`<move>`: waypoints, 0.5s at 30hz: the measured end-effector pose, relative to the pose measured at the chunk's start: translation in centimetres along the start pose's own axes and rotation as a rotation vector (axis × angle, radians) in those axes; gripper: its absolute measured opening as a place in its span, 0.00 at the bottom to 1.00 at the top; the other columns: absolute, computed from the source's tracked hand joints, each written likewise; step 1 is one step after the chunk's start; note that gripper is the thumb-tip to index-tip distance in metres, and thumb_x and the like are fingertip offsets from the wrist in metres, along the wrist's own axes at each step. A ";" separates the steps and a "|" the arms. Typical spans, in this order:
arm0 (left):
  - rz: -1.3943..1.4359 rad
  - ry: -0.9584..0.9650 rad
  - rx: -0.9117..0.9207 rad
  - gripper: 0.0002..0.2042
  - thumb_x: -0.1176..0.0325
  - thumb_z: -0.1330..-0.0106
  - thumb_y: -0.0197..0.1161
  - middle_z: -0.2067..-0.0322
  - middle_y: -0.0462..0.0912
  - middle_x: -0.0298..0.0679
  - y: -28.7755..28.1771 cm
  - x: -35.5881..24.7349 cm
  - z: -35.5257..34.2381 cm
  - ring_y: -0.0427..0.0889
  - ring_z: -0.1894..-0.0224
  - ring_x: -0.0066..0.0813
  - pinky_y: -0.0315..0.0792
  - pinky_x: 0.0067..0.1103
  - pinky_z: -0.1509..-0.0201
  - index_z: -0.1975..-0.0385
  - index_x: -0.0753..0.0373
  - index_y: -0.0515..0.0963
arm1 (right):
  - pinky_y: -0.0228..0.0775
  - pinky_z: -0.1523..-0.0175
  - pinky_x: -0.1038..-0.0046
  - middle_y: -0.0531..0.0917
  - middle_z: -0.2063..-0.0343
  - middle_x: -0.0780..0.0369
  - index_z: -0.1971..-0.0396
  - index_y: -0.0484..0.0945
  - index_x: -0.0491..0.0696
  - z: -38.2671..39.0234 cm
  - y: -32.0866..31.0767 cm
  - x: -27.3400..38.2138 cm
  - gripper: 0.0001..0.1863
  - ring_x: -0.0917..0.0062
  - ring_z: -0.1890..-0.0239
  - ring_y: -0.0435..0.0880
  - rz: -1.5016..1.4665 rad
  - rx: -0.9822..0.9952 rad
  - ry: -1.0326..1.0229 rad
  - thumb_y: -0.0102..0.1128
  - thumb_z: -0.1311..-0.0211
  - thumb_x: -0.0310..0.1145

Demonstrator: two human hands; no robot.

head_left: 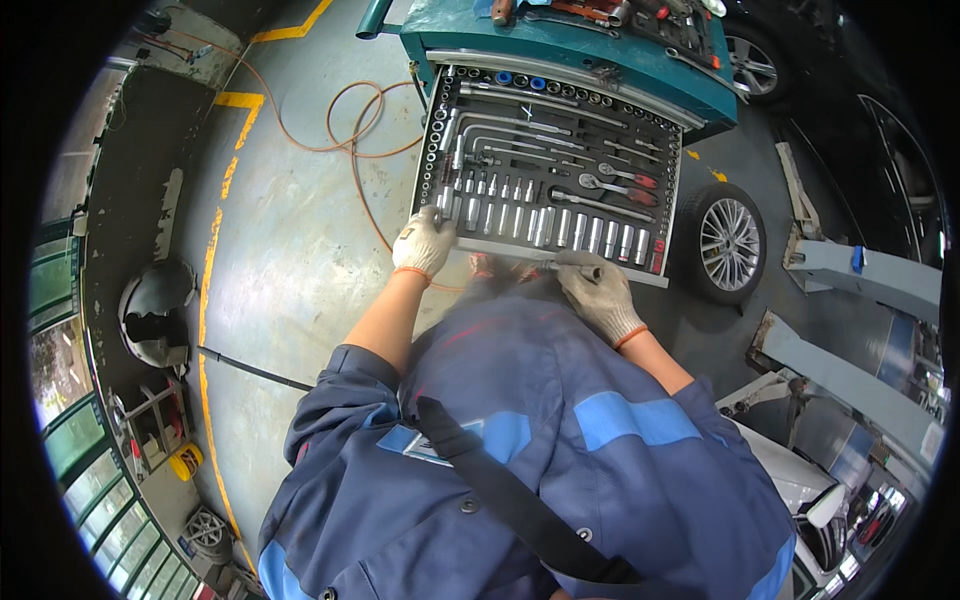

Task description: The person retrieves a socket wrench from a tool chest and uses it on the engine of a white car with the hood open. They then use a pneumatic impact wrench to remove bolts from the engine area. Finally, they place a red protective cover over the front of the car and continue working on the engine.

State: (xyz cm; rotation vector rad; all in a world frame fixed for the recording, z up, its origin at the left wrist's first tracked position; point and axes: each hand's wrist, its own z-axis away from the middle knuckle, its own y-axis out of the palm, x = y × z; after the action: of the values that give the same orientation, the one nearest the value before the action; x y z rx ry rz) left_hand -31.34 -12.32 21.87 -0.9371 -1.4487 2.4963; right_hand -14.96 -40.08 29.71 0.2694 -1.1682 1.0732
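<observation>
An open drawer of the teal tool cabinet (560, 50) holds a black insert (485, 140) with rows of chrome sockets, extension bars and red-handled ratchets (630, 193). My left hand (424, 243), in a light knit glove, is closed at the drawer’s front left corner, beside the sockets; what its fingers grip is unclear. My gloved right hand (597, 295) is just below the middle-right of the drawer’s front edge (630, 275), fingers curled around a small metallic piece (590, 273) that is too small to name.
A loose wheel (722, 245) stands right of the drawer, near grey lift arms (865, 265) and a dark car (875, 170). An orange hose (275, 115) loops across the floor at the left. Loose tools (560, 20) lie atop the cabinet. A light car (820, 500) is at lower right.
</observation>
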 end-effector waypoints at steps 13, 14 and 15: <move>-0.361 -0.155 0.199 0.27 0.48 0.36 0.64 0.44 0.87 0.50 -1.4 -3.9 -6.2 0.85 0.40 0.50 0.77 0.39 0.35 0.40 0.55 0.81 | 0.79 0.41 0.67 0.91 0.55 0.57 0.50 0.89 0.52 -2.3 -6.0 2.6 0.18 0.67 0.51 0.90 0.048 -0.036 0.011 0.66 0.32 0.45; -0.406 -0.144 0.217 0.27 0.47 0.36 0.64 0.44 0.87 0.50 -1.2 -3.9 -6.1 0.85 0.41 0.50 0.78 0.38 0.36 0.40 0.54 0.81 | 0.79 0.42 0.67 0.91 0.56 0.58 0.50 0.89 0.52 -2.7 -6.3 2.7 0.17 0.67 0.51 0.90 0.035 -0.078 -0.044 0.66 0.32 0.44; -0.443 -0.120 0.207 0.27 0.47 0.36 0.64 0.44 0.87 0.50 -1.1 -3.8 -5.9 0.86 0.41 0.50 0.78 0.38 0.36 0.39 0.53 0.80 | 0.79 0.42 0.67 0.91 0.56 0.58 0.50 0.89 0.52 -2.9 -6.7 2.7 0.16 0.67 0.51 0.90 0.021 -0.116 -0.096 0.66 0.31 0.43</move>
State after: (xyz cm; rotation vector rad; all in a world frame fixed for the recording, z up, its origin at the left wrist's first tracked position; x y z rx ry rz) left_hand -25.24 -8.74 22.38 -0.3843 -1.2297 2.3346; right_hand -7.85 -40.06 33.04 0.2204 -1.3172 1.0155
